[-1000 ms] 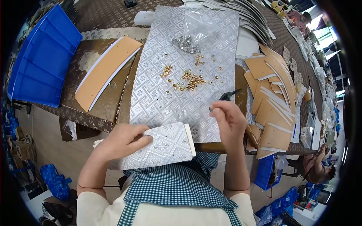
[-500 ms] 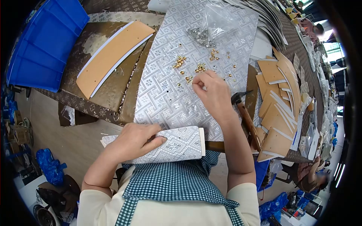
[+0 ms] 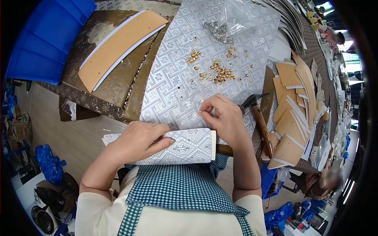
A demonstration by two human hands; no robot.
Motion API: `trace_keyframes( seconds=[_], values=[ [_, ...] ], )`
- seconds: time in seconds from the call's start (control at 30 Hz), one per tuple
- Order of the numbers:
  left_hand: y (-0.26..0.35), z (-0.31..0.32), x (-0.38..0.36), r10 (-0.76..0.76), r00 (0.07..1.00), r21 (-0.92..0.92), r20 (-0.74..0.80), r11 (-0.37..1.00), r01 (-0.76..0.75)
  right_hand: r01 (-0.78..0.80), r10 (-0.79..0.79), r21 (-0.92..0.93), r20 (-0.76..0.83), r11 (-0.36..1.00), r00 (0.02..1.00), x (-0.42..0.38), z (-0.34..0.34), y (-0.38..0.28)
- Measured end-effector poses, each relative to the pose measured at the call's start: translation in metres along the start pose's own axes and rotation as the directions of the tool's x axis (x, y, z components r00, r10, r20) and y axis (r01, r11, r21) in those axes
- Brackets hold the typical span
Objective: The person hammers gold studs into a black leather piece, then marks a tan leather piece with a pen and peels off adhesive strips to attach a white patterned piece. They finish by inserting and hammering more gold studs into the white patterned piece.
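My left hand (image 3: 145,141) grips a curved panel covered in silvery patterned fabric (image 3: 193,146) at the table's near edge, its thumb lying on top. My right hand (image 3: 222,116) is pinched above the patterned sheet (image 3: 165,86), with a tiny gold piece just showing at the fingertips. Beyond it lie scattered gold studs (image 3: 222,74) and a smaller cluster of gold studs (image 3: 193,56). A hammer (image 3: 261,126) with a wooden handle rests to the right of my right hand.
Small silver parts (image 3: 218,30) lie by a clear plastic bag (image 3: 238,17). A tan curved panel (image 3: 122,45) and a blue bin (image 3: 47,39) are at the left. Tan panels (image 3: 291,126) are piled at the right. A person (image 3: 327,183) is at the far right.
My right hand has drawn back from the gold studs toward me and the covered panel, with a small gold piece now at its fingertips. My left hand keeps its grip. The camera view has shifted slightly.
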State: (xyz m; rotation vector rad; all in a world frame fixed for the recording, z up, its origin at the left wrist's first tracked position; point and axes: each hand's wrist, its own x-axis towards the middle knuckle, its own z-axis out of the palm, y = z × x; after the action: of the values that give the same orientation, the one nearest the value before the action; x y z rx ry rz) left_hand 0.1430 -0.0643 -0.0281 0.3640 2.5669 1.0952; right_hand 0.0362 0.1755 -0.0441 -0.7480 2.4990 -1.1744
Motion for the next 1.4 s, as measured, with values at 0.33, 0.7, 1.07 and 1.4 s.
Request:
trace_keyframes(
  seconds=[0.33, 0.7, 1.07, 1.4],
  values=[
    [0.010, -0.008, 0.010, -0.084, 0.996, -0.014, -0.017, 0.996, 0.084, -0.014, 0.042, 0.161, -0.174, 0.987, 0.984, -0.041, -0.010, 0.013],
    [0.012, -0.003, 0.056, -0.051, 0.975, 0.134, -0.215, 0.988, 0.081, -0.178, 0.126, -0.148, -0.306, 0.973, 0.944, -0.037, -0.001, 0.008],
    [0.008, 0.001, 0.061, -0.063, 0.978, 0.124, -0.201, 0.988, 0.089, -0.202, 0.150, -0.174, -0.272, 0.964, 0.951, -0.034, -0.003, 0.011],
    [0.009, 0.001, 0.063, -0.089, 0.979, 0.131, -0.185, 0.985, 0.114, -0.184, 0.116, -0.263, -0.253, 0.947, 0.960, -0.033, -0.003, 0.010]
  ],
)
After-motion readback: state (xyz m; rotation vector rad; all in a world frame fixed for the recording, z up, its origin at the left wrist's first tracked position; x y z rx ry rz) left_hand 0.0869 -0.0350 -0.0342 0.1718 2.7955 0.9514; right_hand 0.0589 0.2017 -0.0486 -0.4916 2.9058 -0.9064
